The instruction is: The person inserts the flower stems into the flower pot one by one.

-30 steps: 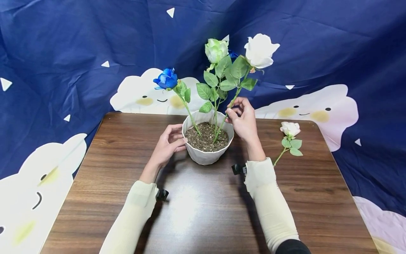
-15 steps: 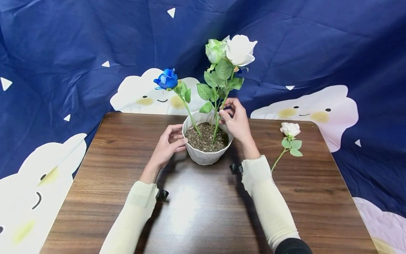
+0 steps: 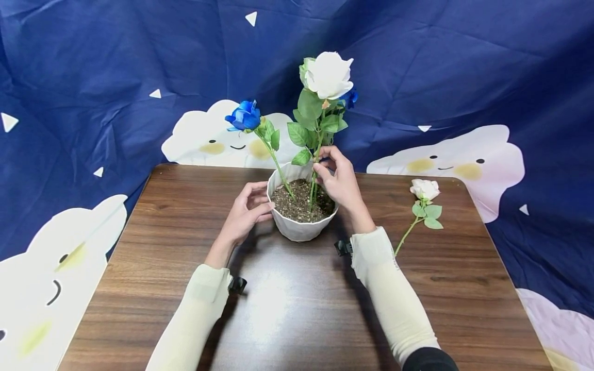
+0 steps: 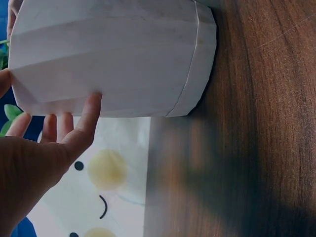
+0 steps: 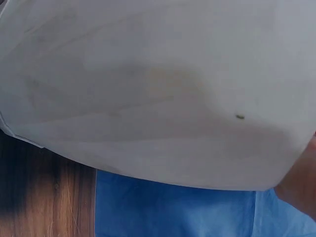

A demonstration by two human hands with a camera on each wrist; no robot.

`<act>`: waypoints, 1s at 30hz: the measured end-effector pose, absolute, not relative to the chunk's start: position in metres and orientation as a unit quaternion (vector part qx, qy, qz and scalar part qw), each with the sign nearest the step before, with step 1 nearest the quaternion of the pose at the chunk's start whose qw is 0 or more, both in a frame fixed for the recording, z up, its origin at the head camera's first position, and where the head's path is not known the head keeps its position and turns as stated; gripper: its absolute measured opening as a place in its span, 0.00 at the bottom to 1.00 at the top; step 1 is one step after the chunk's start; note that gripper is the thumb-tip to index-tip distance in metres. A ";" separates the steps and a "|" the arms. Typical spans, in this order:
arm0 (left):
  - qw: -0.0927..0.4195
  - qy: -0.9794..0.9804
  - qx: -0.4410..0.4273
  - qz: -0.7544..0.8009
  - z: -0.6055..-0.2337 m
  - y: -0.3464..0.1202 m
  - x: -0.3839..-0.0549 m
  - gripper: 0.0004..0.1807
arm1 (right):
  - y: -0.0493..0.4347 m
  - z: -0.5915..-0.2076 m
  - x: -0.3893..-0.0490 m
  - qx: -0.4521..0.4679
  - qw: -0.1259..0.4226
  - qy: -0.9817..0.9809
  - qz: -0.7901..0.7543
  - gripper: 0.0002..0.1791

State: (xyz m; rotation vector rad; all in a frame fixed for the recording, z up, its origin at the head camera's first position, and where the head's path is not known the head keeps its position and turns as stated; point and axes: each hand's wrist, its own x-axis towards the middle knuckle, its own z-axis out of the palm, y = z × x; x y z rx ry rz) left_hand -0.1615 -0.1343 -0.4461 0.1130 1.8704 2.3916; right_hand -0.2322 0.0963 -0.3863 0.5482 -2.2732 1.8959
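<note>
My right hand (image 3: 342, 180) pinches the stem of a white rose (image 3: 329, 74) between thumb and fingers, above the right side of the white pot (image 3: 301, 230). The stem slants down to the soil (image 3: 293, 206) inside. My left hand (image 3: 242, 212) touches the pot's left side, its fingers spread and fairly straight in the left wrist view, thumb near the rim. A blue rose (image 3: 244, 115) stands in the soil, leaning left. Behind the white bloom, a pale green rose (image 3: 303, 73) is mostly hidden, and a second blue flower (image 3: 351, 98) shows partly.
Another white rose (image 3: 424, 189) with a leafy stem lies on the wooden table (image 3: 464, 288) to the right, its stem end reaching behind my right sleeve (image 3: 385, 278). A dark blue cloth (image 3: 441, 62) with cloud prints hangs behind the table.
My right hand has moved left with the white rose, tilting it more upright; its bloom now covers most of the pale green rose. My left hand stays at the pot.
</note>
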 end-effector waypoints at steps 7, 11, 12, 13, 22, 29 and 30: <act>0.052 0.618 0.034 0.784 -0.447 -0.134 -0.162 0.32 | 0.098 -0.389 -0.232 0.189 0.062 -0.748 0.633 0.11; 0.051 0.617 0.032 0.785 -0.447 -0.134 -0.162 0.32 | 0.097 -0.392 -0.232 0.190 0.058 -0.743 0.640 0.10; 0.051 0.617 0.032 0.785 -0.447 -0.134 -0.162 0.32 | 0.097 -0.393 -0.232 0.190 0.057 -0.740 0.643 0.09; 0.051 0.617 0.032 0.785 -0.446 -0.134 -0.162 0.32 | 0.097 -0.394 -0.232 0.189 0.057 -0.738 0.645 0.09; 0.045 0.619 0.030 0.784 -0.445 -0.136 -0.161 0.32 | 0.087 -0.400 -0.238 0.202 0.057 -0.732 0.649 0.08; 0.054 0.617 0.044 0.784 -0.447 -0.136 -0.162 0.32 | 0.085 -0.399 -0.236 0.186 0.061 -0.743 0.640 0.08; 0.054 0.617 0.045 0.784 -0.446 -0.136 -0.162 0.31 | 0.084 -0.397 -0.235 0.184 0.060 -0.743 0.641 0.08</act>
